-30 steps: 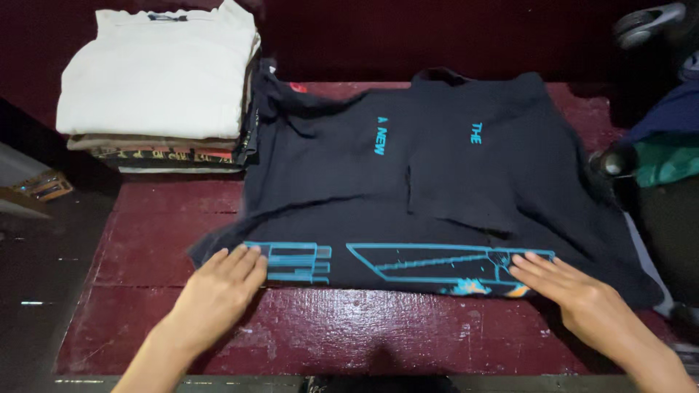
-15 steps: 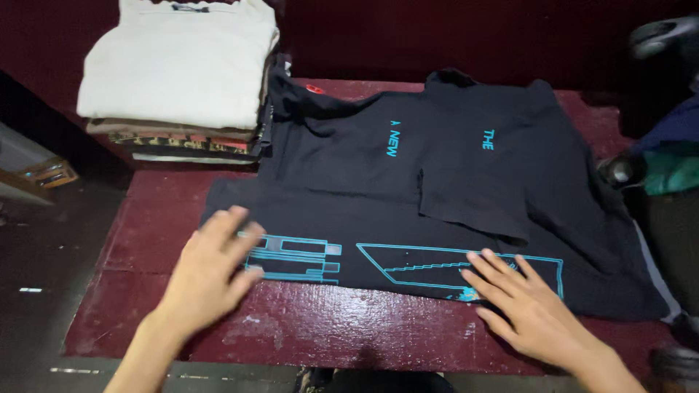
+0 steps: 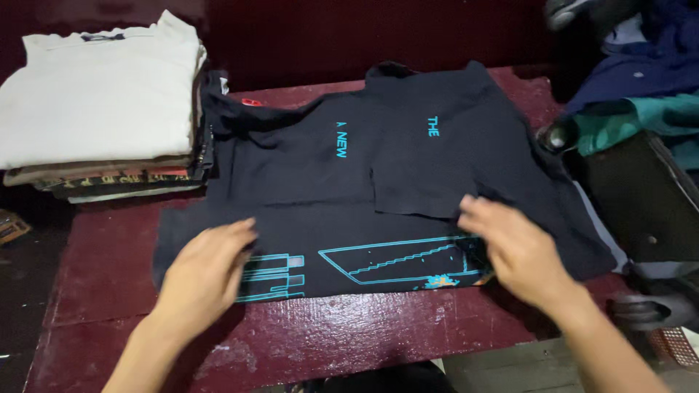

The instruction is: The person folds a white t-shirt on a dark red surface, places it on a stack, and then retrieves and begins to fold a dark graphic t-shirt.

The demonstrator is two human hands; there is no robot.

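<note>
Two hands down low, nearest us. The left hand (image 3: 207,273) lies flat on the near left part of the one black T-shirt (image 3: 408,175), fingers (image 3: 231,234) loosely spread and pressing the cloth beside a turquoise block print. The right hand (image 3: 517,244) is over the near right part, fingers (image 3: 477,211) slightly curled and apart, resting on the fabric just above the turquoise outline drawing; whether they pinch any cloth I cannot tell.

The shirt is spread on the dark red surface (image 3: 349,338), partly folded, its long axis running left to right across the boards. Its printed hem edge faces us, the collar end lies at the far side. One sleeve flap is folded over the middle.

Farther back on the left, one stack of folded clothes (image 3: 102,109), a cream piece on top and several darker ones under it, touching the shirt's far left corner. Far right, a loose heap of blue and green garments (image 3: 641,94), off the surface.
</note>
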